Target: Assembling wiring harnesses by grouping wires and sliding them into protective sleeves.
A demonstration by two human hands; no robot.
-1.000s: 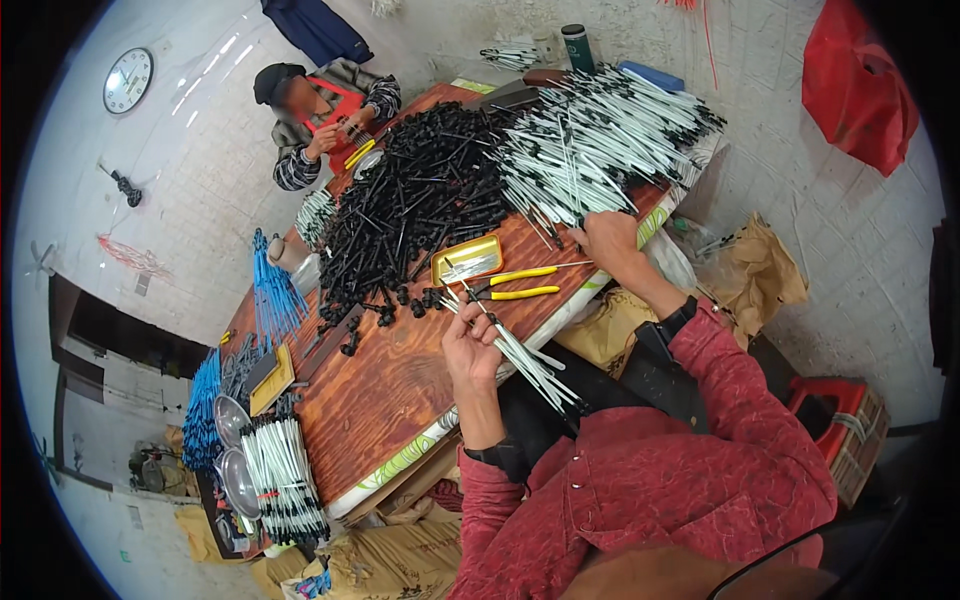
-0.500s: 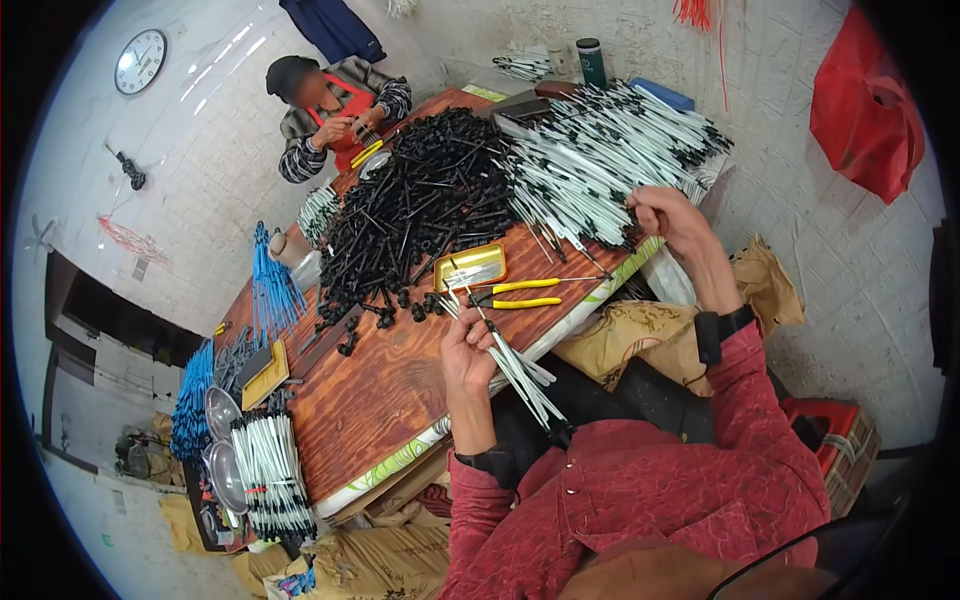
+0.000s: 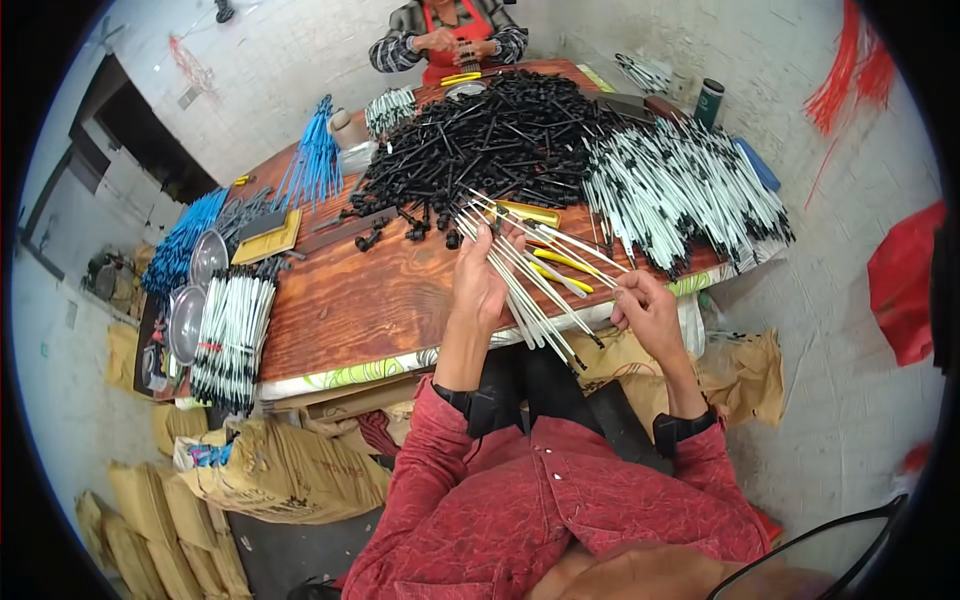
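Note:
My left hand (image 3: pixel 483 275) is closed around a loose bundle of thin white rods with black ends (image 3: pixel 520 290), fanned out above the table's near edge. My right hand (image 3: pixel 645 310) pinches the ends of a few white rods (image 3: pixel 585 247) that slant across to the left hand. Partly hidden behind the rods are pliers with yellow handles (image 3: pixel 565 260) and a small yellow tray (image 3: pixel 535 213). A big heap of black plastic parts (image 3: pixel 480 140) lies just beyond my hands. Right of it is a large pile of white rods with black ends (image 3: pixel 690 190).
Across the wooden table (image 3: pixel 340 330) a person in a red apron (image 3: pixel 455 45) handles small parts. At left stand a tied white rod bundle (image 3: pixel 232 340), blue rods (image 3: pixel 185 240), clear bowls (image 3: pixel 187 322) and a yellow tray (image 3: pixel 270 240). A dark green bottle (image 3: pixel 708 103) stands far right.
My right hand has come from the white rod pile to the bundle, and its fingers now hold rod ends beside my left hand. The view has swung downward and to the left.

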